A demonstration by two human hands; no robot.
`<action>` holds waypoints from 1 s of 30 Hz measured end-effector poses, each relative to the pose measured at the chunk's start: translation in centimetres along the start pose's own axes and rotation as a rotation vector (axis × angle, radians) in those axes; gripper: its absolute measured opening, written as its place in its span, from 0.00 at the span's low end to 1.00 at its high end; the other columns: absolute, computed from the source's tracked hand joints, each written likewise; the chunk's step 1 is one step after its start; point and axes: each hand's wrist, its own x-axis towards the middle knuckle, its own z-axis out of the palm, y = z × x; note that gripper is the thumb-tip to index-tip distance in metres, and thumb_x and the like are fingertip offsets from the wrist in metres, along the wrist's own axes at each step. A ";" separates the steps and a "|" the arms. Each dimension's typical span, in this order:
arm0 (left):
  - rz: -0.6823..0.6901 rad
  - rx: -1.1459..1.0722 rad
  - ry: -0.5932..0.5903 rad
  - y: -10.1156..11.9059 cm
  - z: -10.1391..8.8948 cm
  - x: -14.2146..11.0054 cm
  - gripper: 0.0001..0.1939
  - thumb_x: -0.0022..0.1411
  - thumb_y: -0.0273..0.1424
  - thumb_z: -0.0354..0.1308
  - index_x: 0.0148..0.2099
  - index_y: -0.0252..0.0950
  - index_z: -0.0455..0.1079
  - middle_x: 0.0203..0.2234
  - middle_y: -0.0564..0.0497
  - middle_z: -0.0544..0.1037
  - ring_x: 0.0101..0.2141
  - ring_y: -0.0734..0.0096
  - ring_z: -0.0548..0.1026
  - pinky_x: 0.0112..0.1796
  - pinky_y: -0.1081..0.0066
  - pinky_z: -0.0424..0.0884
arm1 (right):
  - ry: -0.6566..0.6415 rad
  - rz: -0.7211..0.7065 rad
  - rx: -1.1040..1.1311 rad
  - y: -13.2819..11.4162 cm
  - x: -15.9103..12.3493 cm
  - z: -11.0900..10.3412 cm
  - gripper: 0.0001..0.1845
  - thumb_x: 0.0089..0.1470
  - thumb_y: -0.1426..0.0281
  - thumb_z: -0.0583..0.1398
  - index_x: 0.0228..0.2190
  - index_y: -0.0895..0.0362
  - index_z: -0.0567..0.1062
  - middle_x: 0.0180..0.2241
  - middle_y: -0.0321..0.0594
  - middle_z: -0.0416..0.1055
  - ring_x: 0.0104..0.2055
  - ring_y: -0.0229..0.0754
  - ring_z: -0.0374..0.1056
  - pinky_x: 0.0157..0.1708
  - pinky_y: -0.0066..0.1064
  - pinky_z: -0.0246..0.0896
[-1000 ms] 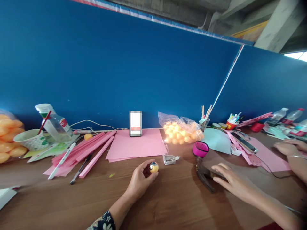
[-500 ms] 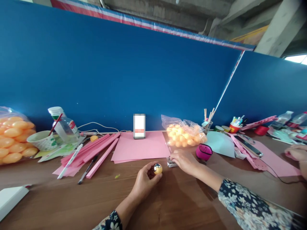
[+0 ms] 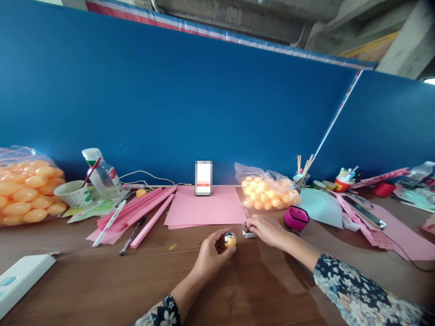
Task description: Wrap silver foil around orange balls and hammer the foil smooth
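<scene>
From here, left hand [image 3: 215,254] lower centre curls round shiny ball [image 3: 230,240], presumably against rolling; right hand [image 3: 267,230] bends over silvery packet [image 3: 248,232], can't tell if gripping.

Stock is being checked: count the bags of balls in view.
2: one bag at the picture's left edge, another bag just beyond the right hand.

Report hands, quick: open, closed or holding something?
Left hand: holding the silver-and-yellow ball.
Right hand: at the small silver packet; cannot tell whether it's gripping.
</scene>
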 end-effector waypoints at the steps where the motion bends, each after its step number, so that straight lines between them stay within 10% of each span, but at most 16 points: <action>1: 0.000 0.000 0.000 -0.1 0.0 0.0 0.23 0.49 0.29 0.59 0.50 0.32 0.66 0.37 0.45 0.77 0.35 0.65 0.75 0.37 0.68 0.71 | 0.003 0.003 0.004 0.0 0.0 0.1 0.08 0.54 0.73 0.52 0.30 0.55 0.72 0.32 0.38 0.70 0.32 0.39 0.66 0.29 0.27 0.49; 30: -0.011 -0.003 -0.002 0.2 0.0 0.0 0.23 0.49 0.29 0.60 0.49 0.31 0.66 0.37 0.44 0.77 0.36 0.64 0.75 0.38 0.68 0.70 | -0.007 -0.025 -0.030 -0.2 0.2 0.0 0.08 0.55 0.73 0.52 0.28 0.57 0.70 0.29 0.41 0.70 0.29 0.39 0.65 0.25 0.28 0.45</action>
